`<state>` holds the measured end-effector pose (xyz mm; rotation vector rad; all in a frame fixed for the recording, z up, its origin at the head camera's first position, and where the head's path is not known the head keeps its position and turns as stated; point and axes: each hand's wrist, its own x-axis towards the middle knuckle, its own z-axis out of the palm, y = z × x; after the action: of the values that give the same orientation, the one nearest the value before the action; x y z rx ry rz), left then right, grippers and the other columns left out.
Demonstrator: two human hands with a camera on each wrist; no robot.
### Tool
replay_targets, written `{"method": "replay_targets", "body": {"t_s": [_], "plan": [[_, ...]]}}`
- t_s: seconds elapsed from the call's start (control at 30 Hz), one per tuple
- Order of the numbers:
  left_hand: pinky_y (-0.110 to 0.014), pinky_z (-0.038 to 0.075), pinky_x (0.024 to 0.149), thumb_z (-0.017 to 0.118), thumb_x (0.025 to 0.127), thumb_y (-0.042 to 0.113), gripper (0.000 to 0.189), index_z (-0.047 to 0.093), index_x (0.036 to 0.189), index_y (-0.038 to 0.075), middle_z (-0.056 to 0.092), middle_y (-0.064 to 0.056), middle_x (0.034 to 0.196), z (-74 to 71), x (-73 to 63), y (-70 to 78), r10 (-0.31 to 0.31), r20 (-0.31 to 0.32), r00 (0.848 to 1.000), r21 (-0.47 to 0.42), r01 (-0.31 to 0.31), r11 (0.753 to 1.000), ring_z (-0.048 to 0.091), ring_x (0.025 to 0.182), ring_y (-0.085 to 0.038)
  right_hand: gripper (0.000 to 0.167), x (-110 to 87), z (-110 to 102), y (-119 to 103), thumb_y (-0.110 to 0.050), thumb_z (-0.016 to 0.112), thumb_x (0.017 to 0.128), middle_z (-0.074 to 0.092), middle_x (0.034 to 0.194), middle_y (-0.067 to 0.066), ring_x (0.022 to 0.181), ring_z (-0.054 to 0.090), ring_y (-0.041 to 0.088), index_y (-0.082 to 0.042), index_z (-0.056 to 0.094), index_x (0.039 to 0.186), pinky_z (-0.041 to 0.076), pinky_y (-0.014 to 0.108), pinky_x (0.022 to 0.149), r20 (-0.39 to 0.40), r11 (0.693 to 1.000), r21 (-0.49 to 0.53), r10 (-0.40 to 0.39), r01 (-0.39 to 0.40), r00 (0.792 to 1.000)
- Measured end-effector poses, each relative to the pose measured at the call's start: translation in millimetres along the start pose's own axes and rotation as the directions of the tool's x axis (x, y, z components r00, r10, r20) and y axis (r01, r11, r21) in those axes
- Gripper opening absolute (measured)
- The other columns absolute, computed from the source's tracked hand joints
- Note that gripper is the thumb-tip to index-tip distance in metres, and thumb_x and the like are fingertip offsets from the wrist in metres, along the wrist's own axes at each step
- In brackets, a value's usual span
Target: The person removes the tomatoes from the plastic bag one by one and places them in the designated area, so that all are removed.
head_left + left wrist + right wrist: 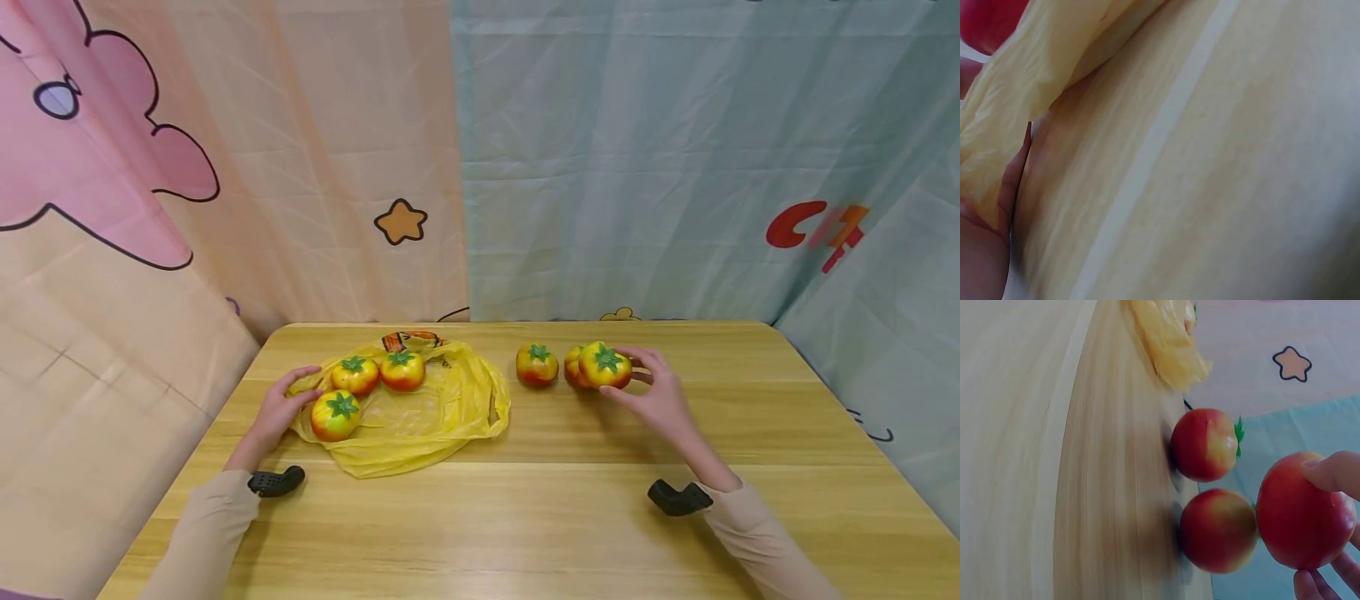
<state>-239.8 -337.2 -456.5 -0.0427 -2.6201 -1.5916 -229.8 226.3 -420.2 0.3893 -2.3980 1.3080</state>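
My right hand (656, 396) grips a yellow-red tomato (604, 365) with a green leafy top, thumb and fingers around its sides. In the right wrist view this tomato (1304, 512) is held up off the table, beside a second tomato (1217, 531) that it partly hides in the head view. A third tomato (537, 366) stands just left of these. At the far left my left hand (281, 412) pinches the edge of a yellow plastic bag (457, 417). Its fingertips lie close to the nearest tomato (336, 416) in the bag. Two more, a tomato (355, 376) and a tomato (402, 371), sit behind it.
The wooden table (480, 525) has its back edge against a printed curtain (600, 167). An orange-and-black printed patch (412, 340) shows at the bag's back rim. Black wrist mounts, a left mount (277, 482) and a right mount (678, 497), sit on the sleeves.
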Motion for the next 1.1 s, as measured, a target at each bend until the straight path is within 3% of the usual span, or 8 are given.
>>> {"method": "replay_targets", "body": {"t_s": [0.17,0.53,0.8,1.0,1.1], "plan": [[0.0,0.036,0.083,0.051,0.1,0.021,0.049,0.039,0.14,-0.005,0.032,-0.024,0.148,-0.8,-0.9,0.4,-0.001,0.004,1.0,0.001,0.001,1.0,0.03,0.132,-0.034,0.058,-1.0,-8,6,-0.008,0.083,0.073,0.053,0.121,0.019,0.102,0.048,0.011,0.0,0.059,0.125,0.041,0.002,0.08,-0.041,1.0,0.006,-0.003,0.004,0.999],[0.0,0.037,0.082,0.052,0.099,0.022,0.05,0.04,0.14,-0.004,0.032,-0.023,0.149,-0.4,-1.0,0.2,-0.004,0.001,1.0,-0.001,0.004,1.0,0.03,0.132,-0.033,0.056,0.6,-21,28,-0.014,0.079,0.079,0.049,0.121,0.022,0.109,0.052,0.033,0.003,0.056,0.127,0.041,0.003,0.081,-0.073,0.994,-0.057,0.088,-0.092,0.993],[-0.002,0.04,0.082,0.053,0.099,0.022,0.05,0.04,0.14,-0.003,0.033,-0.021,0.148,-0.5,-0.7,-0.1,-0.005,-0.003,1.0,-0.003,0.005,1.0,0.036,0.123,-0.01,0.059,3.1,-25,41,-0.018,0.078,0.081,0.046,0.124,0.024,0.109,0.05,0.035,0.004,0.054,0.13,0.037,-0.001,0.077,-0.054,0.985,-0.063,0.158,-0.162,0.986],[-0.004,0.042,0.081,0.054,0.098,0.017,0.05,0.039,0.142,-0.003,0.032,-0.02,0.15,-0.7,1.5,-0.6,-0.019,0.002,1.0,-0.033,0.019,0.999,0.036,0.127,-0.018,0.061,4.7,-23,50,-0.018,0.077,0.082,0.044,0.124,0.026,0.111,0.05,0.04,0.005,0.051,0.132,0.034,-0.002,0.076,-0.028,0.97,-0.07,0.232,-0.233,0.972],[-0.004,0.042,0.08,0.053,0.098,0.015,0.05,0.038,0.142,-0.004,0.031,-0.021,0.15,-0.5,2.4,-1.3,-0.027,0.003,1.0,-0.046,0.027,0.999,0.036,0.126,-0.017,0.063,5.7,-21,53,-0.019,0.077,0.082,0.043,0.125,0.027,0.112,0.05,0.041,0.004,0.05,0.133,0.034,-0.003,0.075,-0.018,0.964,-0.071,0.256,-0.256,0.967]]}}
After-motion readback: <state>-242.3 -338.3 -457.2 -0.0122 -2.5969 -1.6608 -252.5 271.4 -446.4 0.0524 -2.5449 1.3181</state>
